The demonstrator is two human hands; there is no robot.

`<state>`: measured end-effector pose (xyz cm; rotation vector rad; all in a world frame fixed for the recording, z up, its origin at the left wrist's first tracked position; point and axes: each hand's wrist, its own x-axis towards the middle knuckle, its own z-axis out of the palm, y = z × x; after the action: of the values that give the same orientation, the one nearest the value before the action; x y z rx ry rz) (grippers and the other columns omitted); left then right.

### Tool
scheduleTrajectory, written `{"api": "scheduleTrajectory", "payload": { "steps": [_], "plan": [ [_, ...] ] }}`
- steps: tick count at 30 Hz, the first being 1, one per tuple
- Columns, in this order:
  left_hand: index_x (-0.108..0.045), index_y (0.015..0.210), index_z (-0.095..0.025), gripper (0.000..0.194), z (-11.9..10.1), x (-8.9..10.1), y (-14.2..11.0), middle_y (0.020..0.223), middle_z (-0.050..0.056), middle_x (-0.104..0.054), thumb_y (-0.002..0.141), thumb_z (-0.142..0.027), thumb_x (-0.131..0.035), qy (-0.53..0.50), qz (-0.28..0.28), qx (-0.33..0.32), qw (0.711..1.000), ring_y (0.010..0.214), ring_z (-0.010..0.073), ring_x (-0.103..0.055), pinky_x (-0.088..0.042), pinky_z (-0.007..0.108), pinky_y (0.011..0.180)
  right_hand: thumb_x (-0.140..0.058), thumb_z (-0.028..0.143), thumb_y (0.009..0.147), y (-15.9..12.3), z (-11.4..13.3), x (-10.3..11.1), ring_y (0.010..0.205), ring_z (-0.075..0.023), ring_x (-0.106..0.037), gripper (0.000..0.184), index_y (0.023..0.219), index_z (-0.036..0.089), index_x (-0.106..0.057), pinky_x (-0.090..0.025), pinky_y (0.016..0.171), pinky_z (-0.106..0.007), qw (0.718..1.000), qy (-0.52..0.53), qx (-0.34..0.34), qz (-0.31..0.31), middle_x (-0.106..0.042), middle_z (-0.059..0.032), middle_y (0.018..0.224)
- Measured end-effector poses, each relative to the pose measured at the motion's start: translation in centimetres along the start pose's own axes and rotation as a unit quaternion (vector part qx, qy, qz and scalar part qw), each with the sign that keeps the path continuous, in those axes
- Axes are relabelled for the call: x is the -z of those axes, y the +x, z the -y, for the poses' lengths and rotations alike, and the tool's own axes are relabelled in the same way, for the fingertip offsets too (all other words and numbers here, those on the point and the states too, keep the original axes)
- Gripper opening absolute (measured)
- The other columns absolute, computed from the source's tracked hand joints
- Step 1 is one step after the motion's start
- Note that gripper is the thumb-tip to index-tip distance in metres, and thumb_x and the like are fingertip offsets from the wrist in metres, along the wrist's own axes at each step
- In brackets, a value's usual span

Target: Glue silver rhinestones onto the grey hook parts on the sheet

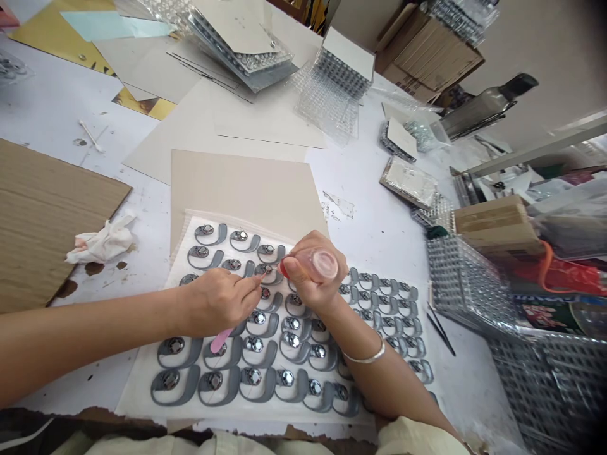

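Your right hand [309,278] clamps a bottle [324,263] mid-frame, while your left hand [220,300] pinches a pink-handled tool [220,342] beside it. Around them, stone-set grey rings [255,344] line the sheet [137,382], lower centre; which are finished, I cannot tell.

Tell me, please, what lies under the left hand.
Grey bands with shiny stones, on a white sheet, peek out around the left hand; whatever lies directly beneath it is covered.

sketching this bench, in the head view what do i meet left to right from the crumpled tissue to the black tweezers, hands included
Crumpled tissue, left hand, right hand, silver bracelet, black tweezers.
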<state>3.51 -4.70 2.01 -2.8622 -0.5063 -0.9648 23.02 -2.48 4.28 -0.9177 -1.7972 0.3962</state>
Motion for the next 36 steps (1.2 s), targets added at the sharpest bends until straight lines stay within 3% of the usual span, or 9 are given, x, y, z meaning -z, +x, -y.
{"api": "scheduleTrajectory", "payload": {
  "steps": [7, 13, 15, 17, 20, 22, 28, 32, 36],
  "plan": [
    [-0.060, 0.092, -0.003, 0.018, 0.3, -0.1, -0.2, 0.084, 0.015, -0.071, 0.085, -0.001, -0.044, -0.051, 0.005, 0.017, 0.999, 0.064, 0.0172, -0.068, -0.055, 0.025, 0.046, -0.066, 0.020, 0.075, 0.3, 0.2, -0.1, 0.052, -0.0131, -0.051, 0.013, 0.068, 0.021, -0.055, -0.043, 0.046, -0.029, 1.000, 0.003, 0.020, 0.018, -0.057, -0.0003, 0.058],
    [-0.057, 0.094, -0.007, 0.018, 0.8, -0.2, -0.4, 0.086, 0.012, -0.071, 0.083, -0.001, -0.044, -0.092, -0.002, 0.041, 0.995, 0.061, 0.0146, -0.067, -0.051, 0.021, 0.042, -0.068, 0.022, 0.075, 0.5, -0.1, -0.2, 0.054, -0.0124, -0.050, 0.016, 0.066, 0.020, -0.054, -0.042, 0.048, -0.028, 0.999, 0.027, 0.001, 0.024, -0.055, 0.0001, 0.059],
    [-0.057, 0.096, -0.008, 0.018, 1.0, -0.2, -0.4, 0.086, 0.010, -0.071, 0.083, -0.002, -0.045, -0.103, -0.006, 0.055, 0.993, 0.064, 0.0140, -0.068, -0.050, 0.019, 0.041, -0.068, 0.027, 0.076, 0.7, -0.2, -0.2, 0.053, -0.0115, -0.050, 0.020, 0.064, 0.020, -0.053, -0.042, 0.049, -0.028, 0.998, 0.037, -0.044, 0.018, -0.055, 0.0005, 0.059],
    [-0.056, 0.096, -0.010, 0.018, 1.2, -0.2, -0.3, 0.086, 0.009, -0.071, 0.083, -0.003, -0.046, -0.119, -0.019, 0.064, 0.991, 0.066, 0.0133, -0.069, -0.049, 0.017, 0.041, -0.066, 0.033, 0.080, 0.9, -0.4, -0.2, 0.051, -0.0107, -0.051, 0.026, 0.062, 0.019, -0.052, -0.042, 0.048, -0.027, 0.989, 0.064, -0.132, 0.022, -0.054, 0.0013, 0.057],
    [-0.056, 0.096, -0.011, 0.016, 1.5, -0.1, -0.1, 0.086, 0.008, -0.072, 0.083, -0.004, -0.049, -0.146, -0.036, 0.067, 0.986, 0.070, 0.0134, -0.070, -0.051, 0.016, 0.045, -0.063, 0.041, 0.083, 1.1, -1.0, 0.1, 0.045, -0.0108, -0.054, 0.033, 0.063, 0.020, -0.049, -0.043, 0.045, -0.025, 0.951, 0.140, -0.276, 0.021, -0.052, 0.0042, 0.050],
    [-0.056, 0.095, -0.012, 0.015, 1.7, -0.2, 0.0, 0.084, 0.007, -0.072, 0.083, -0.004, -0.051, -0.165, -0.045, 0.075, 0.982, 0.071, 0.0136, -0.071, -0.052, 0.016, 0.047, -0.063, 0.045, 0.082, 1.2, -1.6, 0.4, 0.041, -0.0104, -0.053, 0.036, 0.064, 0.021, -0.044, -0.041, 0.041, -0.023, 0.924, 0.197, -0.328, -0.018, -0.049, 0.0062, 0.046],
    [-0.058, 0.095, -0.013, 0.012, 2.2, -0.3, -0.2, 0.083, 0.006, -0.073, 0.085, -0.008, -0.053, -0.245, -0.036, 0.108, 0.963, 0.077, 0.0149, -0.071, -0.057, 0.020, 0.060, -0.069, 0.050, 0.073, 0.9, -2.5, 1.3, 0.041, -0.0071, -0.051, 0.039, 0.067, 0.021, -0.045, -0.033, 0.032, -0.018, 0.875, 0.260, -0.386, -0.135, -0.050, 0.0055, 0.059],
    [-0.060, 0.091, -0.014, 0.008, 2.5, -0.3, -0.2, 0.077, 0.004, -0.072, 0.086, -0.010, -0.054, -0.274, -0.022, 0.143, 0.951, 0.077, 0.0157, -0.071, -0.056, 0.022, 0.062, -0.073, 0.047, 0.068, 0.0, -2.2, 1.5, 0.048, -0.0112, -0.058, 0.036, 0.076, 0.021, -0.049, -0.037, 0.033, -0.019, 0.860, 0.267, -0.415, -0.133, -0.055, 0.0054, 0.060],
    [-0.062, 0.091, -0.014, 0.007, 2.8, -0.2, -0.3, 0.080, 0.004, -0.072, 0.086, -0.013, -0.058, -0.300, -0.011, 0.165, 0.940, 0.076, 0.0156, -0.071, -0.055, 0.022, 0.063, -0.073, 0.046, 0.069, -0.8, -1.9, 1.6, 0.049, -0.0151, -0.061, 0.035, 0.078, 0.020, -0.051, -0.041, 0.034, -0.023, 0.862, 0.269, -0.415, -0.108, -0.061, 0.0028, 0.062]
  ]
}}
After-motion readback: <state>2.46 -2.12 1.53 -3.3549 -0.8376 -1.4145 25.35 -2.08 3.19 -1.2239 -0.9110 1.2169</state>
